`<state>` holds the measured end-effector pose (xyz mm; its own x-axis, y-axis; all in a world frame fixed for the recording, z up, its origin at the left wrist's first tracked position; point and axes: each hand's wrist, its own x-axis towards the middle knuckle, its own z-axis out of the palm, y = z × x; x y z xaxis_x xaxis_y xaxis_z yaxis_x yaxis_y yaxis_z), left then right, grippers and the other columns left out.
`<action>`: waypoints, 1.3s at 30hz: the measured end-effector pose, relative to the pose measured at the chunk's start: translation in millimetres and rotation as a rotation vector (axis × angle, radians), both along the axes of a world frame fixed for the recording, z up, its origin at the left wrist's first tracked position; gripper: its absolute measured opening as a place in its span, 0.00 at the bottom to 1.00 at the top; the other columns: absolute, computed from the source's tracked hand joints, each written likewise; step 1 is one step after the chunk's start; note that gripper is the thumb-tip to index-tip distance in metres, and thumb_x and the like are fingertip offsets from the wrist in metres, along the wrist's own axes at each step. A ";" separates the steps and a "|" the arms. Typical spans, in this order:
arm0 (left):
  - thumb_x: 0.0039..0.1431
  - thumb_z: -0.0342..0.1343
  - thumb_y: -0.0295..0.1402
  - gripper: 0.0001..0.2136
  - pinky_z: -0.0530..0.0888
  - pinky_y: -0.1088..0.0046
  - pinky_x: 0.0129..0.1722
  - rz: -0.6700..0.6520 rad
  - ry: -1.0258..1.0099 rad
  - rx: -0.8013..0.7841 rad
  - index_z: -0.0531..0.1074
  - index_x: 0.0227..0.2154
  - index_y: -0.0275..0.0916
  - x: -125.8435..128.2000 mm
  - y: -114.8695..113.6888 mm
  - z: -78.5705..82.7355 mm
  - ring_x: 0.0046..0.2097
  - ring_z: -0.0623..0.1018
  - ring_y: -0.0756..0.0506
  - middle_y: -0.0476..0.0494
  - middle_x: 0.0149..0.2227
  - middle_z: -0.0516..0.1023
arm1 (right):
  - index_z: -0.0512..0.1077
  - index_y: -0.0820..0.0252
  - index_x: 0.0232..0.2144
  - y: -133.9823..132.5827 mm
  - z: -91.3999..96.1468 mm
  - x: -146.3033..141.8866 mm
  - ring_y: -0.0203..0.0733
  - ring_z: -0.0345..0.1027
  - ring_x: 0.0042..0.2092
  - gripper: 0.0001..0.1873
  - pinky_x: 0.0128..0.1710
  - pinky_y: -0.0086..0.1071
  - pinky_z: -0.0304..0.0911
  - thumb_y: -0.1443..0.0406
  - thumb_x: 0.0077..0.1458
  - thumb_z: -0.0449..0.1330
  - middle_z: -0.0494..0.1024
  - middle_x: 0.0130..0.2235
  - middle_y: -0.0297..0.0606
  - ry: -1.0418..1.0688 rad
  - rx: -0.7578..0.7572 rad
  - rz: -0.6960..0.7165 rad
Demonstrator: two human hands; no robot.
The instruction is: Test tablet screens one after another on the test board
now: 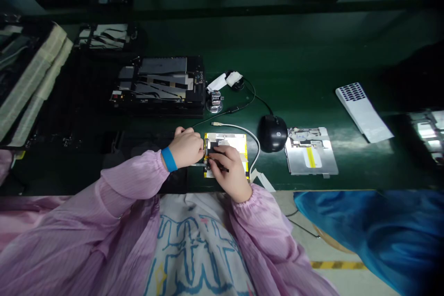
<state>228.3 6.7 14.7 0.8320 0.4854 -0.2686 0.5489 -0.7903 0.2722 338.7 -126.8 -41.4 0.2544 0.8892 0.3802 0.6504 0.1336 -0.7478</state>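
Observation:
A flat white battery pack with yellow edges lies near the front edge of the bench, a strip of circuit parts along its left side. My left hand, with a blue band at the wrist, is curled closed at that left side; whatever its fingers hold is hidden. Over the pack, my right hand has its thumb and fingertips drawn together on the circuit strip, and what they pinch is too small to make out. Around the pack's right side curves a white cable, its plug end lying above the pack.
A stack of dark device panels stands behind my left hand, beside a metal tally counter. To the right are a black mouse, a silver device panel and a white strip. Blue fabric hangs at lower right.

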 end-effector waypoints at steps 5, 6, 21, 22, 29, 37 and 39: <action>0.53 0.50 0.28 0.10 0.58 0.54 0.44 0.007 0.006 -0.001 0.73 0.20 0.35 1.6 -1.2 1.0 0.41 0.70 0.39 0.40 0.32 0.77 | 0.74 0.57 0.40 -0.4 -2.7 -0.3 0.50 0.66 0.49 0.09 0.47 0.48 0.66 0.68 0.58 0.56 0.73 0.42 0.46 -0.022 -0.024 0.022; 0.53 0.50 0.27 0.10 0.58 0.54 0.44 0.005 0.003 0.001 0.73 0.21 0.35 1.4 -1.2 0.5 0.41 0.70 0.39 0.40 0.33 0.77 | 0.74 0.57 0.40 -0.5 -3.2 -0.3 0.50 0.66 0.49 0.09 0.47 0.49 0.66 0.68 0.58 0.56 0.72 0.42 0.46 -0.024 -0.029 0.025; 0.52 0.51 0.27 0.09 0.58 0.51 0.47 0.002 -0.039 -0.004 0.74 0.21 0.36 -1.0 -1.6 -4.7 0.42 0.70 0.38 0.40 0.33 0.77 | 0.73 0.60 0.48 0.5 5.5 -0.6 0.54 0.62 0.50 0.16 0.48 0.51 0.64 0.63 0.61 0.53 0.69 0.43 0.50 -0.175 -0.181 0.122; 0.52 0.52 0.27 0.09 0.58 0.50 0.48 0.007 -0.038 -0.007 0.74 0.21 0.36 -1.2 -1.5 -3.9 0.43 0.70 0.38 0.40 0.33 0.77 | 0.73 0.60 0.48 -0.3 6.4 1.2 0.53 0.62 0.50 0.16 0.49 0.51 0.64 0.62 0.61 0.54 0.69 0.43 0.50 -0.157 -0.173 0.134; 0.58 0.53 0.33 0.08 0.63 0.56 0.51 0.011 -0.333 -0.050 0.74 0.36 0.37 -9.4 -11.9 17.9 0.44 0.72 0.41 0.41 0.37 0.77 | 0.72 0.58 0.31 -17.5 22.7 14.4 0.41 0.68 0.35 0.12 0.37 0.38 0.67 0.59 0.62 0.53 0.72 0.30 0.37 0.278 -0.174 0.069; 0.58 0.54 0.26 0.09 0.70 0.74 0.35 -0.129 -0.387 -0.343 0.72 0.42 0.37 -23.2 -33.6 21.4 0.33 0.75 0.48 0.47 0.31 0.75 | 0.71 0.56 0.31 -19.3 26.6 9.2 0.40 0.73 0.31 0.12 0.34 0.35 0.70 0.54 0.54 0.61 0.77 0.28 0.33 0.801 -0.224 0.093; 0.59 0.52 0.25 0.08 0.71 0.74 0.36 -0.147 -0.391 -0.267 0.74 0.40 0.36 -27.5 -29.8 17.7 0.34 0.75 0.48 0.46 0.31 0.75 | 0.72 0.56 0.33 -18.5 21.7 8.3 0.40 0.73 0.32 0.10 0.35 0.35 0.70 0.56 0.55 0.60 0.77 0.29 0.34 0.744 -0.196 0.053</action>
<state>200.8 -23.1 32.4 0.9497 0.3125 -0.0216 0.2535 -0.7261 0.6391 346.9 -145.2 -19.7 0.3368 0.9407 -0.0404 -0.0366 -0.0298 -0.9989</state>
